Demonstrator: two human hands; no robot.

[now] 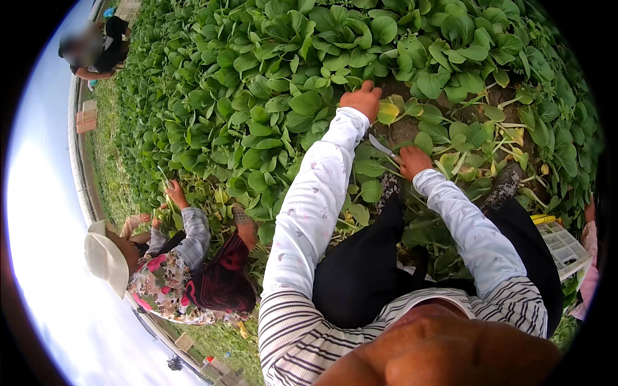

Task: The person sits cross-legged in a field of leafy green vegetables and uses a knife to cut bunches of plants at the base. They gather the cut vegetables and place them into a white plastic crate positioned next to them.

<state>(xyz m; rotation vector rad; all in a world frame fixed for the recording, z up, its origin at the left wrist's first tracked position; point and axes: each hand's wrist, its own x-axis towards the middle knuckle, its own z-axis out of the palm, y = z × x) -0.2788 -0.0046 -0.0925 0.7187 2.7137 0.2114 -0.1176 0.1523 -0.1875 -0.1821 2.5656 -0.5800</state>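
My right hand (415,162) is closed on the handle of a small knife (382,146), whose blade points up and left. Farther forward, my left hand (364,100) reaches in at the edge of the standing leafy greens, which look like bok choy (306,103). Its fingers are bent at the base of a plant, and leaves partly hide the fingertips, so a grip cannot be confirmed. Beside that hand lies a yellowing leaf (387,113) over bare soil (404,130). Cut and loose leaves (463,135) are strewn to the right of both hands.
A white plastic crate (562,248) stands at the right, with a person's pink sleeve (589,241) beyond it. To the left squats a person in a pale hat (108,258), holding a blade and greens. Another person (108,48) bends at the upper left. My shoes rest among the leaves.
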